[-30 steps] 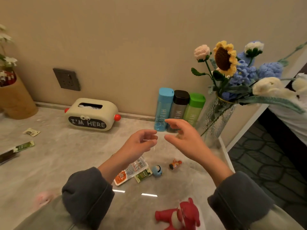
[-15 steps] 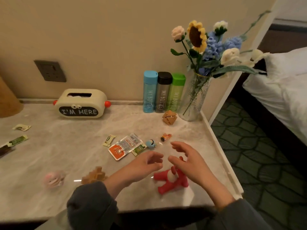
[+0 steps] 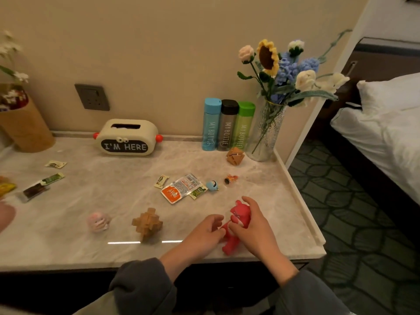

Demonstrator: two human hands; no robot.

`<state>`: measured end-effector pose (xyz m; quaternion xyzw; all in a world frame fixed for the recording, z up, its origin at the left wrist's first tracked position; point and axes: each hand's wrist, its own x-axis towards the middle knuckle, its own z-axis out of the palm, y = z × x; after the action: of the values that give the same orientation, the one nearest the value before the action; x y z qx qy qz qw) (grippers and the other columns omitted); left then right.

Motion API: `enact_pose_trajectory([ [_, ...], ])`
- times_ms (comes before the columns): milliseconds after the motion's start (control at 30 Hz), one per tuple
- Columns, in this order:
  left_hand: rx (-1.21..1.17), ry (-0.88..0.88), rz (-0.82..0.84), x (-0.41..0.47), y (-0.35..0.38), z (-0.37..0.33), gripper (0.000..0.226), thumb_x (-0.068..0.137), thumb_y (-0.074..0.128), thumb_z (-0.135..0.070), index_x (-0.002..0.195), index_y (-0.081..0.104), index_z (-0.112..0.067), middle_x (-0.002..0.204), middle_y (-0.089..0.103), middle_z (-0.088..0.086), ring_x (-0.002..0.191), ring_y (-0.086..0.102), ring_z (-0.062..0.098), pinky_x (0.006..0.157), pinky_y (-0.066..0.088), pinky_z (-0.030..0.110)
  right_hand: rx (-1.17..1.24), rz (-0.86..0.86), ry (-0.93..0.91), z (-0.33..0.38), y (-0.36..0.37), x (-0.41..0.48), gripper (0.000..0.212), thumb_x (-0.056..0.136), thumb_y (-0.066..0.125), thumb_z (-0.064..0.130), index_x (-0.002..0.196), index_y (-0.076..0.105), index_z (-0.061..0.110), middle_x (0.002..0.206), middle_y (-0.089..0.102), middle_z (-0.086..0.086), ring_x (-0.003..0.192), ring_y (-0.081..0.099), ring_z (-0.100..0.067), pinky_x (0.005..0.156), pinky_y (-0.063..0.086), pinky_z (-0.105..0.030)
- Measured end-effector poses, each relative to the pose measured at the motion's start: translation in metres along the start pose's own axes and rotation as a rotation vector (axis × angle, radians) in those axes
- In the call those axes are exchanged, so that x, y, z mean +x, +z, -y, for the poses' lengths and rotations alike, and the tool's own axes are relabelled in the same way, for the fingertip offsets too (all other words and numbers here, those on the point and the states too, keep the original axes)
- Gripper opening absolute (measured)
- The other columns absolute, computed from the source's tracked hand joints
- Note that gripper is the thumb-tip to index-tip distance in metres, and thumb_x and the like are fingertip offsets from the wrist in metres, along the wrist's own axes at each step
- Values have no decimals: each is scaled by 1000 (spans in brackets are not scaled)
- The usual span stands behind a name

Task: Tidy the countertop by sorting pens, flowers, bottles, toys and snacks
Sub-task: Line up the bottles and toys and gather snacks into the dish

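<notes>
A red bear toy (image 3: 236, 226) lies near the front right of the marble countertop (image 3: 68, 201). My right hand (image 3: 254, 226) wraps around its head and body. My left hand (image 3: 204, 233) touches the toy's left side with curled fingers. Behind them lie an orange snack packet (image 3: 179, 189), small green sachets (image 3: 197, 192), a blue toy ball (image 3: 212, 185) and a tiny orange figure (image 3: 230, 179). To the left sit a wooden puzzle (image 3: 147, 224) and a pink plush toy (image 3: 98, 221). Three bottles (image 3: 227, 126) stand by the wall beside a vase of knitted flowers (image 3: 268, 130).
A cream tissue box (image 3: 126, 137) reading "I'M HERE" stands at the back. A second wooden puzzle (image 3: 235, 155) sits by the vase. More snack wrappers (image 3: 43, 183) lie at the left, near a brown flower pot (image 3: 25, 126). A bed (image 3: 386, 137) is to the right.
The view has tilted down and back. Both hands dropped from the air toward the front edge and came onto the red bear toy, which my right hand now grips.
</notes>
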<state>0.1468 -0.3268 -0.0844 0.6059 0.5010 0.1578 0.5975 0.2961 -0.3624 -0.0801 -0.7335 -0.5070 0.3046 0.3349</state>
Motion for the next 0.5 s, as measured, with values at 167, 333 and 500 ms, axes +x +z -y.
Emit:
enact_pose_trajectory([
  [167, -31, 27, -36, -15, -26, -3, 58, 88, 66, -28, 138, 39, -18, 130, 55, 4, 111, 56, 11, 93, 49, 25, 119, 46, -74, 37, 5, 0, 68, 69, 74, 14, 125, 43, 36, 102, 62, 9, 88, 63, -7, 80, 52, -28],
  [333, -30, 83, -93, -24, -64, -16, 52, 81, 73, -14, 126, 48, -24, 102, 65, -4, 71, 63, -7, 58, 49, 13, 201, 128, -172, 86, 22, 16, 55, 69, 71, 5, 112, 50, 31, 99, 64, 12, 82, 63, 4, 71, 49, -14],
  [500, 163, 23, -235, -17, -105, -23, 71, 47, 83, -47, 110, 50, -43, 98, 67, -10, 82, 69, 13, 69, 60, 35, 130, 240, -259, 137, 50, 41, 51, 70, 81, 21, 106, 50, 41, 101, 57, 23, 90, 58, 2, 72, 49, -14],
])
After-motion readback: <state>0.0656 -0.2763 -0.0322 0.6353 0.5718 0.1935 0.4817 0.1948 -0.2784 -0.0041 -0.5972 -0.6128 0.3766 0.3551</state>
